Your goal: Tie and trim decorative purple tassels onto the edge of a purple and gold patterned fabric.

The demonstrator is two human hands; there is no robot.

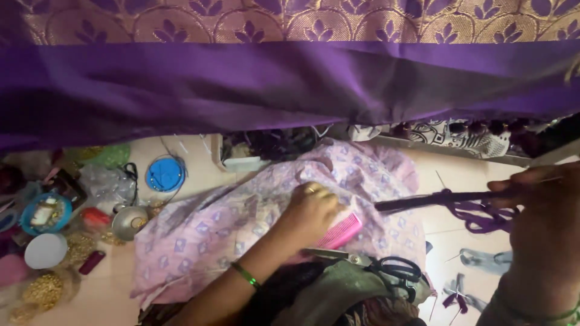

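My left hand (311, 208) rests on my lap over pale pink patterned cloth (241, 223) and grips a pink comb (343, 231). It wears a ring and a green bangle. My right hand (541, 211) is at the right edge, pinching a bundle of purple threads (447, 198) stretched toward the left, with loose purple strands (483, 217) hanging below. A purple cloth with a gold patterned border (290, 78) hangs across the top of the view. Black-handled scissors (380, 265) lie on my lap just below the comb.
On the floor at left lie a small steel bowl (128, 222), a blue round lid (165, 174), a blue dish (45, 212), a white lid (45, 250), gold beads (45, 290) and plastic bags (103, 181). Purple thread scraps (453, 299) lie on the tiles at right.
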